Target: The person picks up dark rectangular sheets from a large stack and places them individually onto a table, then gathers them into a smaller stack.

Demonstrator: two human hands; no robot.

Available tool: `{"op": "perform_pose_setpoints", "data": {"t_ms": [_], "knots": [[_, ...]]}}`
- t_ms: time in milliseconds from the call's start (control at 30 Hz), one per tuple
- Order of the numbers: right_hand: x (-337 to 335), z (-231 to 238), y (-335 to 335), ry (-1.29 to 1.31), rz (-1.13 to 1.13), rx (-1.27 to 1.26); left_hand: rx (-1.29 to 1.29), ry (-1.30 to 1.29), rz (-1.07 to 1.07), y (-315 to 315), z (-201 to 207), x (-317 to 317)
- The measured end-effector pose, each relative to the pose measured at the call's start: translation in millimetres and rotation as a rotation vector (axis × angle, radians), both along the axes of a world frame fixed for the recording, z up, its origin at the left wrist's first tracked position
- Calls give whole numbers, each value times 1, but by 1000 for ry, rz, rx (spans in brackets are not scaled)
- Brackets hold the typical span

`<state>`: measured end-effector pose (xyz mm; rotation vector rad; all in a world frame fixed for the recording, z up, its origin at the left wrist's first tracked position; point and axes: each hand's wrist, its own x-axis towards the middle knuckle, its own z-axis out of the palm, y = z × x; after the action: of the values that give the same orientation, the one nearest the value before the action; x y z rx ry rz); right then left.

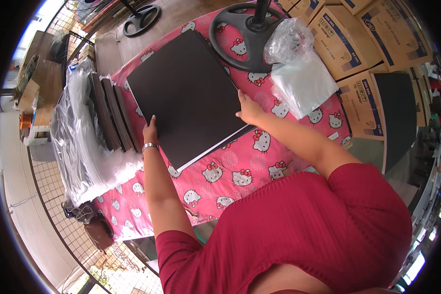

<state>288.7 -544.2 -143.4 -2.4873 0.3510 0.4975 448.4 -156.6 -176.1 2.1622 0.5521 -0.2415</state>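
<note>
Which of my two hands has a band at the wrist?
Your left hand, at the black board: a silvery band circles its wrist, while the right hand has none.

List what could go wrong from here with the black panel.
1. Slipping: the black panel overlaps another dark sheet, so the two might slide apart if the left grip and right grip move only the top one.
2. Bumping: the panel's right edge lies near the black stand base and could knock it.
3. Snagging: the bracelet is close to the clear plastic and might catch it.
</note>
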Motion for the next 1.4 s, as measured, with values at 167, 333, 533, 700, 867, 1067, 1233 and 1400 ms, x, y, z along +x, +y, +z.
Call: {"op": "perform_pose_setpoints", "data": {"t_ms": [167, 333, 533, 700, 867, 1067, 1233, 1400], "knots": [[-31, -14, -3, -160, -30, 62, 286, -54, -203, -29, -8, 2], [-25, -20, -10, -184, 9, 21, 306, -134, -237, -40, 1, -6], [-20, -8, -7, -220, 51, 114, 166, -164, -222, 23, -32, -57], [-26, -8, -19, -200, -30, 149, 328, -85, -252, -17, -8, -83], [-31, 2, -18, -227, 2, 143, 377, -46, -226, -23, 7, -88], [-43, 6, -30, -201, 40, 223, 398, -82, -235, -29, 6, -88], [-103, -18, -56, -359, -127, 274, 124, -107, -57, -12, 1, -114], [-197, -48, -90, -31, -196, 356, 251, -339, 0, -83, 33, -206]]}}
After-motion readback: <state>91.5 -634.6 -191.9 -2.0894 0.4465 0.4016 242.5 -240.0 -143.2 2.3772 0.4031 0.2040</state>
